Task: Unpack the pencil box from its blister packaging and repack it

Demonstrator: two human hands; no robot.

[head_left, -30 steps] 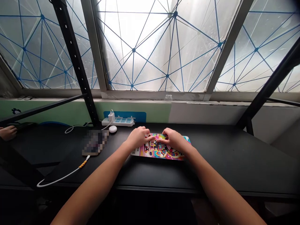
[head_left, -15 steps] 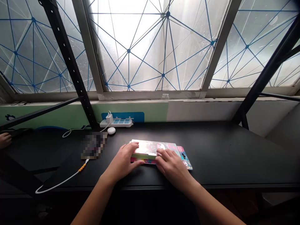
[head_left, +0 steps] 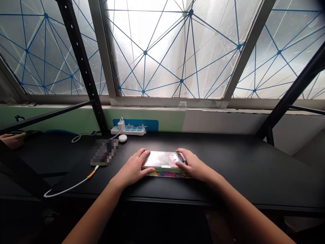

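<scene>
Box (head_left: 162,160) lay flat on the tabletop (head_left: 241,169), near the front edge and roughly central in the head view. Its top face was glossy with a colourful print, and a green band ran along the near side. A second printed layer showed beneath that band; whether it was a separate part could not be told.

The left hand (head_left: 132,169) held the left end of the box. Its fingers (head_left: 142,155) were slightly spread over the far left corner, with the thumb laid along the near edge. The right hand (head_left: 195,166) held the right end. Its fingers (head_left: 183,152) lay close together over the far right corner, with the thumb pressed against the near side. Both hands touched the box, and both forearms reached in from the lower edge of the view.

To the left of the box lay a blurred flat item (head_left: 104,152), with a white cable (head_left: 73,185) attached at its near corner. A small white puck (head_left: 123,138) sat just beyond it, near a power strip (head_left: 129,129) against the wall. Another person's hand (head_left: 11,139) rested at the far left edge. A black rack post (head_left: 81,64) rose in front of the window (head_left: 172,47).
</scene>
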